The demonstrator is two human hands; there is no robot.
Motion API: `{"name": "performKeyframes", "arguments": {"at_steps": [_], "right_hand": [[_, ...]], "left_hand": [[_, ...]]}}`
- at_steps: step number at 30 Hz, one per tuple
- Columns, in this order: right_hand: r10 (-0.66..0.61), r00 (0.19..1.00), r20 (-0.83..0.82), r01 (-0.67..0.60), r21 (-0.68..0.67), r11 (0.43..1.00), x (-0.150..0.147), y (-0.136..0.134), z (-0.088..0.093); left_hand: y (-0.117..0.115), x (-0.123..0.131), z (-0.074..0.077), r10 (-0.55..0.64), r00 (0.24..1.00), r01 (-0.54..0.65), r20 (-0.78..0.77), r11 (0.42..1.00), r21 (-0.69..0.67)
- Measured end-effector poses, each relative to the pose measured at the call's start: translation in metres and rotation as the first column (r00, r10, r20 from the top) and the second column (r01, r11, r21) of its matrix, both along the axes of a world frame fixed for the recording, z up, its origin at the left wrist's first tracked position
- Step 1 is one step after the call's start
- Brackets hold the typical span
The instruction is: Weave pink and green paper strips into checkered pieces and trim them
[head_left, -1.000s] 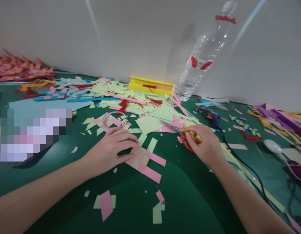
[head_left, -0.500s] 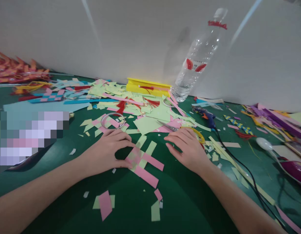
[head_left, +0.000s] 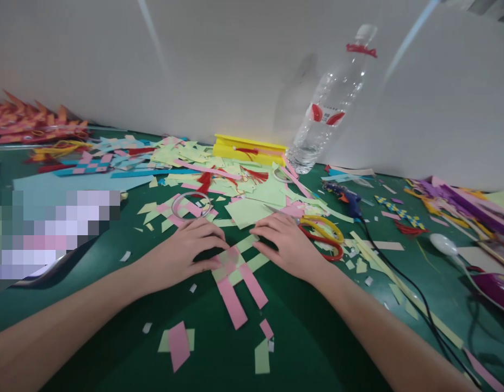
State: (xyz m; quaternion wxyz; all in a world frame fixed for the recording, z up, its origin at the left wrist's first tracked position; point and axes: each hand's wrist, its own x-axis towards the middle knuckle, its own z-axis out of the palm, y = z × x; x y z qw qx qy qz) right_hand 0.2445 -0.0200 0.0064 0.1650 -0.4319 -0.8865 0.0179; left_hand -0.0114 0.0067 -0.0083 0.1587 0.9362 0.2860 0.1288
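Pink and pale green paper strips are woven into a small checked piece (head_left: pixel 231 264), lying on the green tabletop in front of me. Two pink ends point toward me and two green ends point to the right. My left hand (head_left: pixel 195 245) pinches the left edge of the weave between thumb and fingers. At the tip of the upper green strip (head_left: pixel 246 243), my right hand (head_left: pixel 282 242) has its thumb and fingers closed around the end. Scissors with yellow and red handles (head_left: pixel 331 253) lie just beyond the right hand, their blades partly hidden behind it.
A clear tape roll (head_left: pixel 173 206) lies behind the left hand amid paper scraps (head_left: pixel 252 201). A water bottle (head_left: pixel 329 109) leans against the wall. To the right are a blue glue gun (head_left: pixel 348 201) with a black cord, and a white spoon (head_left: pixel 443 243). A blurred-out object (head_left: pixel 51 234) sits left.
My right hand has moved left from beside the scissors to the green strip's end. The woven piece has turned, its pink ends swinging toward me. More of the scissors' handles shows.
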Motion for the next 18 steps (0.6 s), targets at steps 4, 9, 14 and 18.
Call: {"name": "performKeyframes", "arguments": {"at_steps": [4, 9, 14, 18], "right_hand": [[-0.010, 1.000, 0.011, 0.011, -0.024, 1.000, 0.0021, -0.0023, -0.0074], [0.049, 0.999, -0.017, -0.049, -0.021, 0.999, 0.0065, -0.0071, -0.0066], [0.053, 0.991, -0.121, -0.065, -0.095, 0.993, 0.0081, -0.0092, -0.0085], [0.011, 0.972, -0.236, -0.054, -0.176, 0.983, 0.0069, -0.0099, -0.0095]], "left_hand": [[0.0016, -0.0005, -0.0026, -0.025, 1.000, 0.025, 0.012, 1.000, 0.000], [0.0012, 0.0000, -0.0028, -0.032, 0.999, 0.032, 0.013, 0.999, -0.002], [0.0010, 0.0004, -0.0029, -0.003, 1.000, 0.003, 0.022, 1.000, -0.025], [0.0012, 0.0013, -0.0033, 0.023, 0.999, -0.021, 0.041, 0.999, -0.036]]}}
